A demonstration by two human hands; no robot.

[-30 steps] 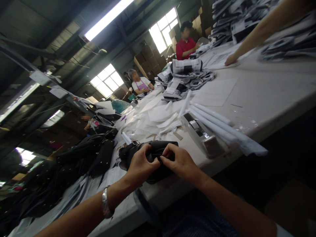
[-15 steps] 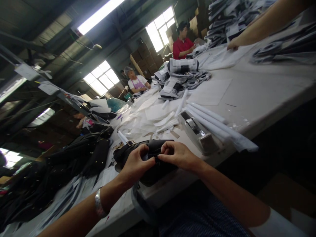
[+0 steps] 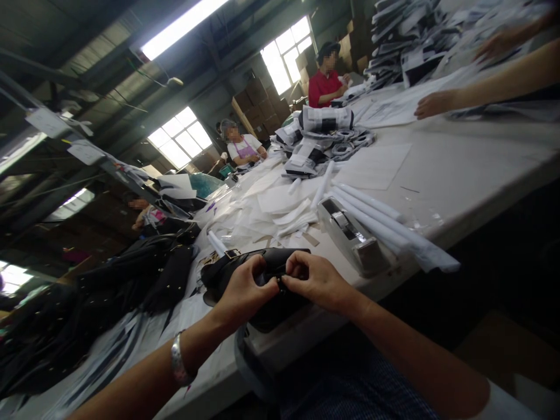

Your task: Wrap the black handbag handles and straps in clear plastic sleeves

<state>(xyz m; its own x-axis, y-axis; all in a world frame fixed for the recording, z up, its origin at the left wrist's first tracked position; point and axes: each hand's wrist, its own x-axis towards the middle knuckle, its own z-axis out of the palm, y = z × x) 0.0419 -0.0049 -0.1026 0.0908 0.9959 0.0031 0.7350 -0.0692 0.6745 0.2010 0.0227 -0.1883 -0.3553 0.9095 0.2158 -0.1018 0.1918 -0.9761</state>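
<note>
A black bag (image 3: 275, 312) with a gold-coloured buckle (image 3: 232, 254) lies at the front edge of the table, right below me. My left hand (image 3: 249, 284) grips the bag from the left, thumb pressed on its upper face and fingers curled under or behind the edge. From the right, my right hand (image 3: 312, 280) pinches the same part of the bag, its thumb tip close to the left one. A small metal fitting shows between the thumbs. Both hands hide what exactly the fingertips hold. A grey strap (image 3: 254, 361) hangs over the table edge below the bag.
A tape dispenser (image 3: 352, 236) stands right of the bag, beside white paper rolls (image 3: 389, 224). Paper sheets (image 3: 280, 201) and wrapped bags (image 3: 326, 118) lie farther back. Black bags (image 3: 131, 280) are heaped at left. A co-worker's hand (image 3: 433, 105) reaches in at right; other people sit behind.
My hands stay on the bag with barely any shift. At the right, the co-worker's hand has moved nearer over the sheet, and a second hand has come into view.
</note>
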